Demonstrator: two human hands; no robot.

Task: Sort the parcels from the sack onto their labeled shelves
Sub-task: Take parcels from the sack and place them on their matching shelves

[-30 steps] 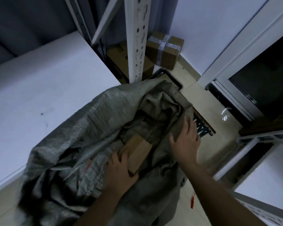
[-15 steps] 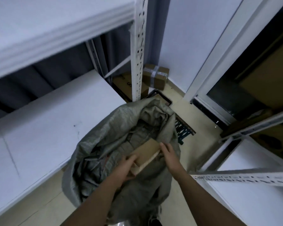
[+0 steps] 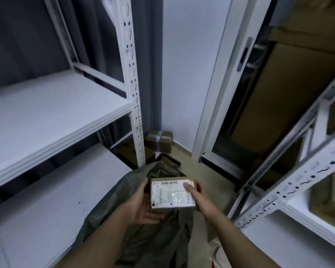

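Parcel [image 3: 173, 194] is out of the sack [image 3: 143, 229], label up, gripped by left hand [image 3: 143, 204] and right hand [image 3: 195, 192]; shelving it remains, shelf [image 3: 46, 113] bare.

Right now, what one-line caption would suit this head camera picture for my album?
Both hands, left hand and right hand, hold a labelled parcel above the open sack between white shelves.
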